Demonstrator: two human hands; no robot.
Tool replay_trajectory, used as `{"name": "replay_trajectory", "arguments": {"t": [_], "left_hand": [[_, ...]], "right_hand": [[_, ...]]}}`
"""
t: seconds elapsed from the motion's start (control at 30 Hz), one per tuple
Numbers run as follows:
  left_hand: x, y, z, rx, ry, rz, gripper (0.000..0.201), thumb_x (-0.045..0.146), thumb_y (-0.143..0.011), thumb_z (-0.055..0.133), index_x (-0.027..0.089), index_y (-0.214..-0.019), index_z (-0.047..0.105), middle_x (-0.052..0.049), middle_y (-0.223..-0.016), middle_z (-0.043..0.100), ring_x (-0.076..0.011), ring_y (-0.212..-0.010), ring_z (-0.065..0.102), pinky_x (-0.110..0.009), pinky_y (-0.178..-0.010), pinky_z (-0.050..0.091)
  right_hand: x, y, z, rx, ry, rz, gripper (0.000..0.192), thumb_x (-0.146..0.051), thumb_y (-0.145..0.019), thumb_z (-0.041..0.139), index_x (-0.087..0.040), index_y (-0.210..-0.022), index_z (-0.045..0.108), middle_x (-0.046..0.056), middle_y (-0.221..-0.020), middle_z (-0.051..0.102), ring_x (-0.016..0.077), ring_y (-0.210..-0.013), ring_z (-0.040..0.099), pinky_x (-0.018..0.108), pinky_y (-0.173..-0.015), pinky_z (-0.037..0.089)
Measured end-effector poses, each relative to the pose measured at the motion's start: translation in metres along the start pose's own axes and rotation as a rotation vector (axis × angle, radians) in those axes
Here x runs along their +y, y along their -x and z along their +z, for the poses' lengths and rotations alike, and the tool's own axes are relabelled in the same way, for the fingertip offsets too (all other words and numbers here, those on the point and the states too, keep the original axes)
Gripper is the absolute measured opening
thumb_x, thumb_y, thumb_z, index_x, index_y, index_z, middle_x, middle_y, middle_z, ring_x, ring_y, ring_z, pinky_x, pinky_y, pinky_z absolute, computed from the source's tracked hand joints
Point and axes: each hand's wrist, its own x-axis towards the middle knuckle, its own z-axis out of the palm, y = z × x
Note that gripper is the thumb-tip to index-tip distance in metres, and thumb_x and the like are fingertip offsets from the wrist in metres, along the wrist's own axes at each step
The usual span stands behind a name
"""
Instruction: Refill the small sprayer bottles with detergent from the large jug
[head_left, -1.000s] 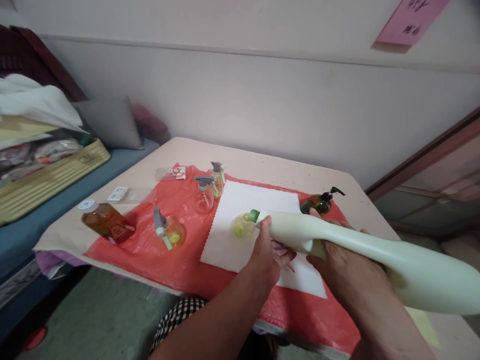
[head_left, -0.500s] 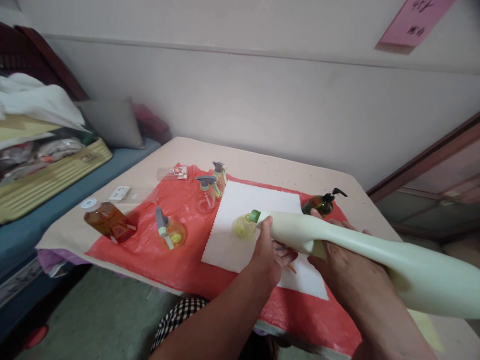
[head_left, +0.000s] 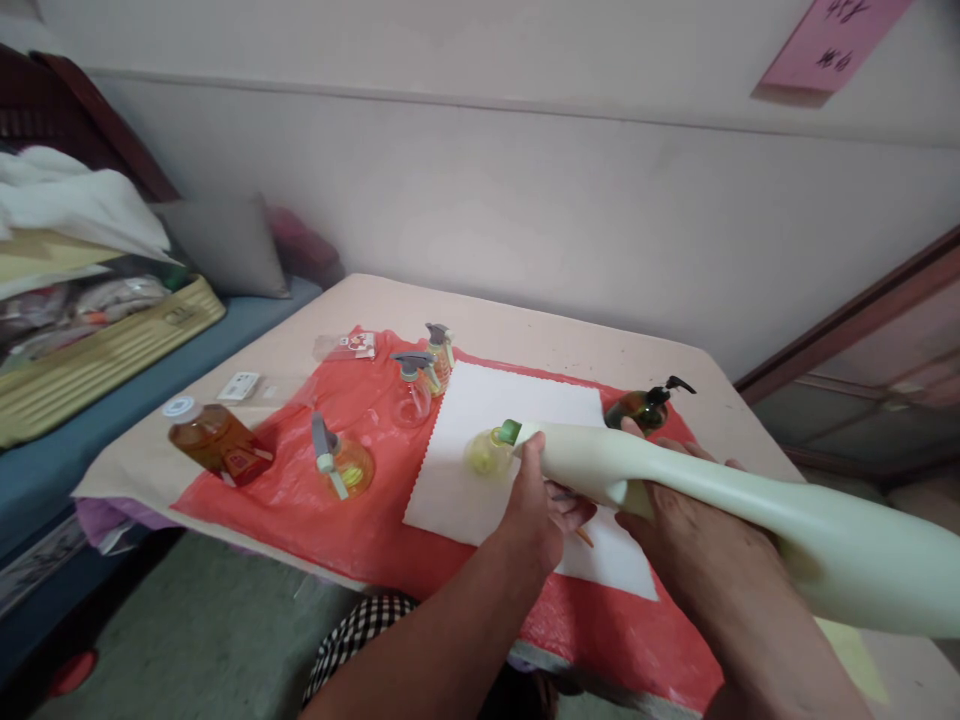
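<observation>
A large pale green bottle (head_left: 720, 510) lies tipped almost level, its green spout against the mouth of a small round yellow-tinted bottle (head_left: 486, 452) on a white sheet (head_left: 495, 410). My right hand (head_left: 686, 535) grips the big bottle from beneath at its neck. My left hand (head_left: 534, 505) is closed near the spout, thumb on the neck, and seems to hold something small that I cannot make out.
On the red plastic cover (head_left: 352, 520) stand two small trigger spray bottles (head_left: 420, 380), another lying down (head_left: 337, 465), an amber bottle (head_left: 214, 440) on its side and a dark pump bottle (head_left: 645, 405). A bed with a yellow case (head_left: 90, 350) is left of the table.
</observation>
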Motion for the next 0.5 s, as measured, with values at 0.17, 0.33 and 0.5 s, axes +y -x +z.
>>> {"name": "replay_trajectory", "arguments": {"t": [0.17, 0.33, 0.5], "left_hand": [[-0.0002, 0.001, -0.0002, -0.021, -0.001, 0.01, 0.061, 0.063, -0.093, 0.052, 0.012, -0.126, 0.06, -0.016, -0.111, 0.064, -0.027, -0.098, 0.067, -0.037, -0.087, 0.056], [0.0008, 0.0025, 0.0009, -0.001, -0.015, 0.006, 0.06, 0.062, -0.094, 0.051, 0.012, -0.126, 0.061, -0.015, -0.108, 0.063, -0.0269, -0.098, 0.066, -0.037, -0.089, 0.056], [0.001, 0.0028, 0.0011, -0.001, -0.018, 0.006, 0.061, 0.063, -0.093, 0.051, 0.013, -0.127, 0.06, -0.015, -0.109, 0.063, -0.0269, -0.1, 0.067, -0.036, -0.088, 0.057]], "right_hand": [[0.0009, 0.0, -0.0025, -0.002, 0.006, 0.001, 0.085, -0.028, -0.092, 0.051, -0.015, -0.165, 0.009, 0.022, -0.129, 0.061, 0.042, -0.118, 0.057, 0.059, -0.099, 0.047], [-0.0039, -0.0016, -0.0051, -0.012, 0.021, 0.008, 0.076, -0.027, -0.094, 0.047, -0.016, -0.164, 0.019, 0.021, -0.124, 0.062, 0.042, -0.116, 0.058, 0.06, -0.098, 0.047], [-0.0085, -0.0019, -0.0053, 0.008, -0.002, 0.056, 0.073, -0.024, -0.093, 0.047, -0.016, -0.162, 0.026, 0.022, -0.126, 0.061, 0.0423, -0.12, 0.057, 0.06, -0.1, 0.046]]}}
